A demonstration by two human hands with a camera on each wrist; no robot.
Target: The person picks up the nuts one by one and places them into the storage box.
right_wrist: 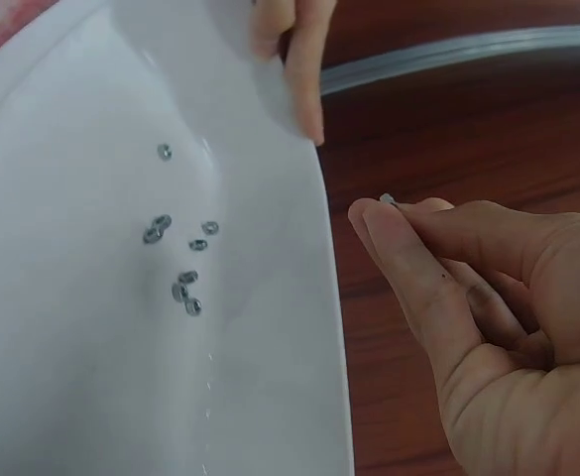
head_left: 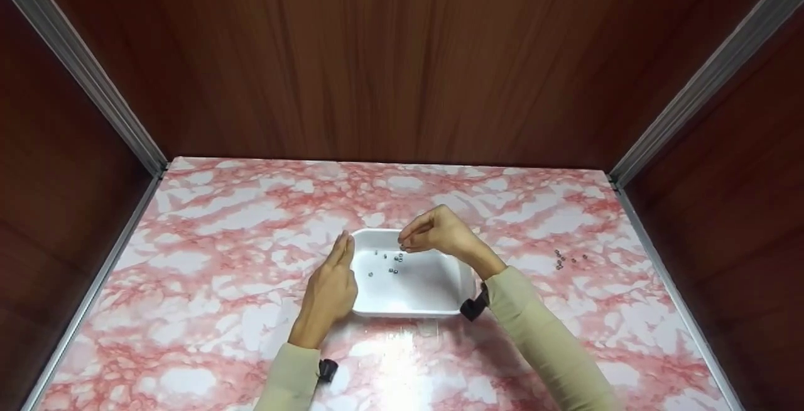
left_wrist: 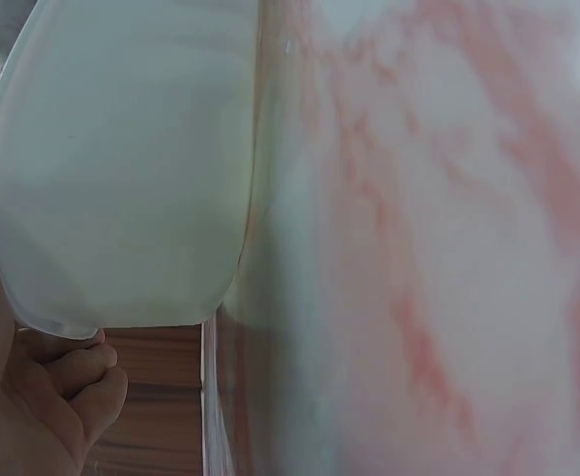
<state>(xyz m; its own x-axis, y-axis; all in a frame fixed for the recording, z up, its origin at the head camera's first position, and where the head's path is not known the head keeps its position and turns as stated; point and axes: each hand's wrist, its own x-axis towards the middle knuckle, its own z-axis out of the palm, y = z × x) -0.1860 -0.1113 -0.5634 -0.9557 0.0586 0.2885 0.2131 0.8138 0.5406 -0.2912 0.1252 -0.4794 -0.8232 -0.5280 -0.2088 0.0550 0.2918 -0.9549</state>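
Observation:
A white tray stands on the table, with several small metal nuts lying loose on its floor. At its left side my left hand holds the rim; in the left wrist view some of its fingers curl by the tray's corner. Over the far part of the tray, my right hand pinches a small metal nut between thumb and fingertips. Only a bit of that nut shows past the fingertips in the right wrist view.
Another loose group of small metal nuts lies to the right on the red-and-white marbled table. Brown wood-look panels enclose the back and sides, with grey metal strips at the corners.

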